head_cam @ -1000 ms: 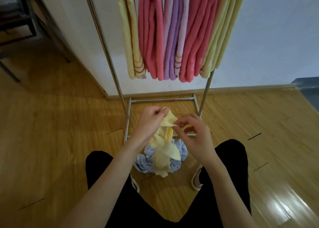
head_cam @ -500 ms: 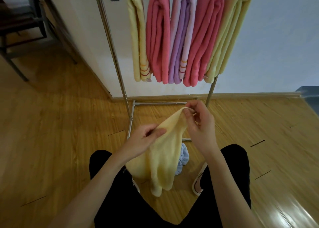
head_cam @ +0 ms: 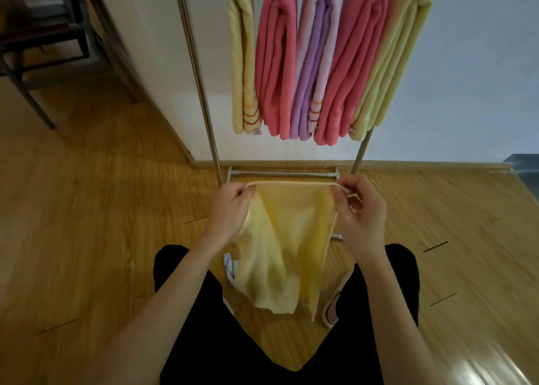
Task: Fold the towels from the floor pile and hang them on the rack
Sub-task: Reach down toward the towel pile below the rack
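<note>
Fingers [head_cam: 248,193] of both hands pinch a soft yellow terry towel [head_cam: 288,239], its hemmed edge taut.

Glossy wooden floor [head_cam: 87,239]; pale wall [head_cam: 466,78] with baseboard [head_cam: 423,165]; dark metal chair [head_cam: 38,49] at left

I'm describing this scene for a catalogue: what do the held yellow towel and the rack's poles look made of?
Yellow towel: soft, matte, terry-like cloth by its fuzzy nap and limp drape. Rack poles: probably polished steel or chromed metal, given the silvery sheen.
</note>
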`<state>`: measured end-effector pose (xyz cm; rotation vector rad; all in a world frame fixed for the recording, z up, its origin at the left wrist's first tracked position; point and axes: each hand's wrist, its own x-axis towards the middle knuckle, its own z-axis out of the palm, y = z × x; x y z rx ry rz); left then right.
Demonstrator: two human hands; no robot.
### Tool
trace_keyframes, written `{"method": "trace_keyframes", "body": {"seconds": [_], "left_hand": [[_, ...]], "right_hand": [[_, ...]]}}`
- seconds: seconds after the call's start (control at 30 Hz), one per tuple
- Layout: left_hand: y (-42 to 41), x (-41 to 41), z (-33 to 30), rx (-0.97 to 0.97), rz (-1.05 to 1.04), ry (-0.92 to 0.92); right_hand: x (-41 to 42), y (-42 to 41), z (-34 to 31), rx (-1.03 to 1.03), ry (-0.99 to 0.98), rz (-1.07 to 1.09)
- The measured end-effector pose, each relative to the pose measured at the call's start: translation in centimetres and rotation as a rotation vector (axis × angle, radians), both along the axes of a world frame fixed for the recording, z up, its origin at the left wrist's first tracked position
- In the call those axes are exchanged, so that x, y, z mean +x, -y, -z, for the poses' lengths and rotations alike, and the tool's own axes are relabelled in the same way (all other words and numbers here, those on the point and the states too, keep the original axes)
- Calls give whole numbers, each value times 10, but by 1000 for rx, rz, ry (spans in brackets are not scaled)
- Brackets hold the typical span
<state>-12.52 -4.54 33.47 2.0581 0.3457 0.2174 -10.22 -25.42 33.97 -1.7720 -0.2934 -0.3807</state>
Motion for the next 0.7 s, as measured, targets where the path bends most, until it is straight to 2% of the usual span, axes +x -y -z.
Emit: {"method": "trace_keyframes", "body": {"seconds": [0.13, 0.27, 0.4, 0.57, 0.7], "left_hand": [[10, 12, -12, -130, -152, 120], [18, 20, -16, -270, -252, 159], [26, 20, -16, -344, -306, 181], [34, 14, -22, -383, -349, 206], [38, 10, -26, -366, -373, 198]], "right_hand": [[-5, 7, 6, -71, 5, -20], [-12, 6, 8, -139, 74, -55], [-16, 6, 17, -293, 114, -158], [-17, 3, 32, -410, 35, -232], [-22, 0, 32, -399, -71, -333]]}}
